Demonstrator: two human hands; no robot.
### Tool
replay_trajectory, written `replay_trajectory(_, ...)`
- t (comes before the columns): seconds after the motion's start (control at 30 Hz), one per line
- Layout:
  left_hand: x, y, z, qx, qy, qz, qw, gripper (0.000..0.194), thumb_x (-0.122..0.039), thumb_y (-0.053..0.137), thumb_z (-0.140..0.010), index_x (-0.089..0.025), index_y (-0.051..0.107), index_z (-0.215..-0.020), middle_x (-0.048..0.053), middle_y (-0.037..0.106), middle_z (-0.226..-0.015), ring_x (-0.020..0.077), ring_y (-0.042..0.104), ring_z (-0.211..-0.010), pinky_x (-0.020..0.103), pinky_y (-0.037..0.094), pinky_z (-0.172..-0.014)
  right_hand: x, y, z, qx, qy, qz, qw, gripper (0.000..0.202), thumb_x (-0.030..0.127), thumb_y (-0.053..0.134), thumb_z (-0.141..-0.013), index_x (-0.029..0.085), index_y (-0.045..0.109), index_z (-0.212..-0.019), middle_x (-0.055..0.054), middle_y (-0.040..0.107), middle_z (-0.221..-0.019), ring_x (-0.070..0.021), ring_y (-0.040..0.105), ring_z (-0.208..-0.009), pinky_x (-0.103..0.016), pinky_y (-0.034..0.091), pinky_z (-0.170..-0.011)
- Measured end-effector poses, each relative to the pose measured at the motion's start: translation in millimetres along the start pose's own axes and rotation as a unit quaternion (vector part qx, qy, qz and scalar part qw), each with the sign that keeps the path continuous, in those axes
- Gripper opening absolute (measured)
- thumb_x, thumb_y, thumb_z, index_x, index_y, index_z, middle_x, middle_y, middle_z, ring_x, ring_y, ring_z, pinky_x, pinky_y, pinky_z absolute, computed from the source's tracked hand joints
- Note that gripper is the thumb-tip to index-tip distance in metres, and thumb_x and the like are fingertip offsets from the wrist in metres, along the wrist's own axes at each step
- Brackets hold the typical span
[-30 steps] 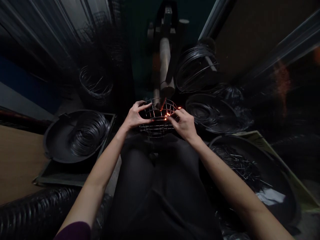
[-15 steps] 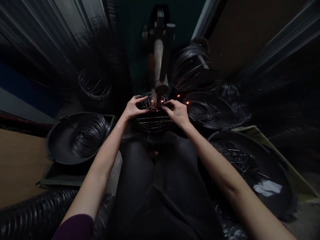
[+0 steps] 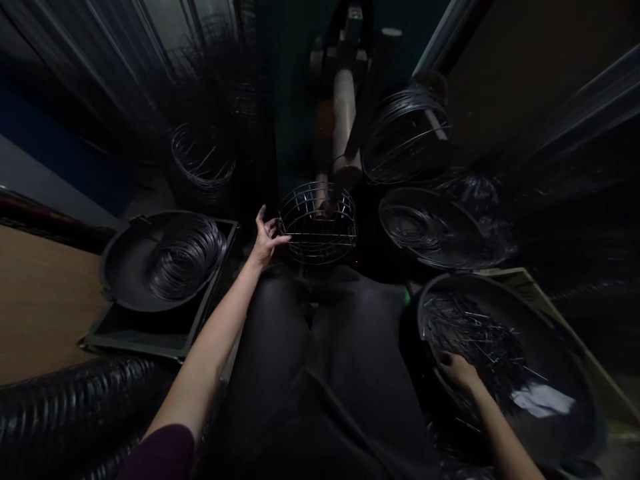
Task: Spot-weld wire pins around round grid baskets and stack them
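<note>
Wire basket and surroundings, seen from above. Well to the left of the wire basket (image 3: 315,234), a dark pan (image 3: 123,273) bore a wire coil (image 3: 185,257). At the basket's left rim, the left hand (image 3: 265,243) was partly spread, the rim held loosely between the thumb and the lower fingers, one finger raised clear of it. The basket itself, a round open grid crossed by straight bars, lay just beyond the lap, around the lower tip of a metal machine arm (image 3: 344,100). It was judged light and stiff, springy rather than fragile, though a thin bar could have bent under a hard pinch; smooth wire might have slid or turned in a one-handed grip. The outer ring at left and right seemed the best hold, with fingertips away from the metal tip, where the wire may have been hot. To the basket's right, a second pan (image 3: 465,233) contained thinner coiled wire. Nearer the wearer and right of the basket, the right hand (image 3: 457,370) was curled narrow at the edge of a large pan (image 3: 560,360) of short wire pieces (image 3: 465,327); whether it pinched a piece could not be told. Farther right of the basket lay a white scrap (image 3: 545,400). No brand, label or writing was legible.
</note>
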State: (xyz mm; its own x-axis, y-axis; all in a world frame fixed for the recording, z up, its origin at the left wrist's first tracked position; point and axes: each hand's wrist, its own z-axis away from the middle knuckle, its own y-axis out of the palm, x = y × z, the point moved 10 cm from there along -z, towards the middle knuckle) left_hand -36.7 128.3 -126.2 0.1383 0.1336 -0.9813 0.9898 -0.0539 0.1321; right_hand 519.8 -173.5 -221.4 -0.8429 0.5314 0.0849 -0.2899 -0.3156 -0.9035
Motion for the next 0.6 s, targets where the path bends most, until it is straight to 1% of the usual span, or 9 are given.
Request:
replay_trajectory(0.03,-4.0,-3.1,-1.1,-0.013,0.008,0.016,1.0,0.137,-0.06,0.088,-0.047,-0.039,0.001,-0.151,0.007,0.05,-0.127,0.0252,0.05,-0.128,0.045,0.041,-0.108,-0.5,3.8,2.5,0.014,0.009,0.004,1.0,0.008,0.026,0.059,-0.063,0.024,0.067,-0.065,-0.008,0.076,-0.08,-0.0283,0.074,-0.084,-0.033,0.058,-0.075)
replay_trajectory(0.1,-16.4,-10.8,-0.8,-0.027,0.026,0.012,0.999,0.135,-0.058,0.091,-0.045,-0.043,0.006,-0.149,0.006,0.048,-0.127,0.0256,0.05,-0.125,0.045,0.043,-0.105,-2.8,9.3,7.0,0.048,0.03,0.015,0.998,0.018,0.028,0.056,-0.068,0.02,0.071,-0.075,-0.012,0.076,-0.089,-0.0288,0.073,-0.092,-0.033,0.057,-0.08)
replay_trajectory(0.17,-33.6,-17.3,3.7,-0.023,0.052,-0.03,0.998,0.133,-0.058,0.092,-0.044,-0.043,0.009,-0.147,0.007,0.044,-0.131,0.0275,0.047,-0.127,0.046,0.044,-0.103,-6.0,12.1,10.2,0.069,0.045,0.025,0.996,0.025,0.029,0.052,-0.073,0.016,0.072,-0.082,-0.016,0.076,-0.094,-0.03,0.072,-0.096,-0.035,0.057,-0.083)
replay_trajectory(0.23,-51.3,-21.0,11.9,-0.013,0.082,-0.077,0.993,0.131,-0.061,0.091,-0.044,-0.042,0.011,-0.146,0.008,0.043,-0.133,0.0285,0.045,-0.13,0.046,0.044,-0.104,-8.8,15.6,13.2,0.086,0.051,0.03,0.995,0.029,0.03,0.05,-0.077,0.014,0.072,-0.085,-0.018,0.075,-0.095,-0.0308,0.072,-0.098,-0.036,0.056,-0.087)
replay_trajectory(0.33,-71.0,-20.1,27.0,-0.003,0.116,-0.119,0.986,0.127,-0.065,0.088,-0.046,-0.04,0.012,-0.145,0.008,0.044,-0.131,0.0282,0.047,-0.13,0.045,0.045,-0.103,-10.4,20.1,18.9,0.1,0.047,0.032,0.993,0.029,0.032,0.051,-0.078,0.015,0.072,-0.089,-0.018,0.075,-0.1,-0.0313,0.07,-0.105,-0.036,0.053,-0.095)
replay_trajectory(0.4,-79.2,-15.0,36.7,0.007,0.133,-0.134,0.982,0.123,-0.067,0.086,-0.049,-0.038,0.013,-0.143,0.008,0.044,-0.13,0.0278,0.048,-0.129,0.046,0.045,-0.105,-12.6,16.7,23.7,0.086,0.054,0.031,0.994,0.031,0.031,0.051,-0.077,0.016,0.072,-0.095,-0.016,0.074,-0.104,-0.0314,0.068,-0.108,-0.037,0.052,-0.097)
replay_trajectory(0.47,-85.8,-7.0,45.3,0.021,0.149,-0.152,0.977,0.119,-0.066,0.084,-0.052,-0.036,0.013,-0.143,0.009,0.043,-0.131,0.0273,0.047,-0.13,0.046,0.043,-0.107,-16.8,4.8,29.4,0.047,0.079,0.027,0.995,0.038,0.032,0.047,-0.08,0.016,0.07,-0.106,-0.016,0.074,-0.101,-0.0323,0.069,-0.105,-0.04,0.053,-0.095)
replay_trajectory(0.53,-92.3,2.6,52.8,0.036,0.166,-0.181,0.969,0.116,-0.065,0.083,-0.055,-0.034,0.014,-0.143,0.01,0.042,-0.133,0.0272,0.046,-0.131,0.046,0.042,-0.109,-19.6,-14.0,36.0,-0.001,0.118,0.018,0.993,0.047,0.035,0.04,-0.085,0.012,0.065,-0.118,-0.019,0.073,-0.093,-0.0346,0.071,-0.095,-0.044,0.054,-0.09)
replay_trajectory(0.6,-100.4,13.6,59.6,0.048,0.189,-0.212,0.958,0.112,-0.062,0.082,-0.058,-0.031,0.016,-0.143,0.011,0.041,-0.136,0.0278,0.046,-0.131,0.046,0.042,-0.11,-12.1,-38.7,41.1,-0.052,0.136,-0.006,0.989,0.052,0.038,0.035,-0.088,0.009,0.06,-0.123,-0.02,0.072,-0.09,-0.0365,0.071,-0.09,-0.047,0.054,-0.087)
